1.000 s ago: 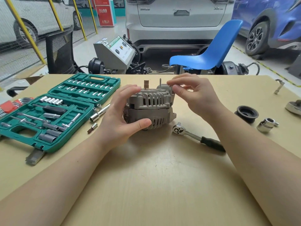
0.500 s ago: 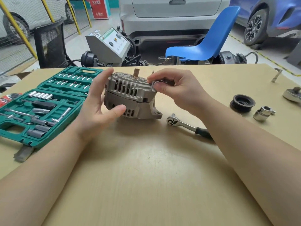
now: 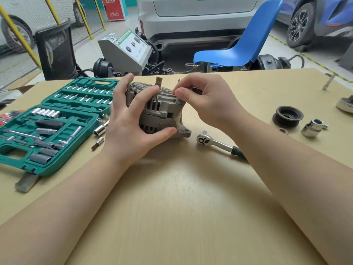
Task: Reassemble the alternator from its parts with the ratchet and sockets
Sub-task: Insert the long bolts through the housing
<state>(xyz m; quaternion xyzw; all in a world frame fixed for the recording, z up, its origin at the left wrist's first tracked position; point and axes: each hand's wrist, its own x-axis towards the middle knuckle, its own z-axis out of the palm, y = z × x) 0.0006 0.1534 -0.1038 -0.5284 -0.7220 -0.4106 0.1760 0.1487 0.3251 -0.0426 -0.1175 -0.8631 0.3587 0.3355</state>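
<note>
Alternator (image 3: 162, 111) sits on the desk (image 3: 181, 207), mid-desk. Left hand (image 3: 131, 127) wraps its left side, fingers clamped round the housing — right hand (image 3: 206, 100) pinches something small at its top right edge, can't tell what. Ratchet (image 3: 215, 143) lies just right of it, socket case (image 3: 51, 121) to its left.

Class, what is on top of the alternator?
A brown shaft stub stands up from the alternator; a thin bolt rises by the right hand. That hand covers the top's right edge.
</note>
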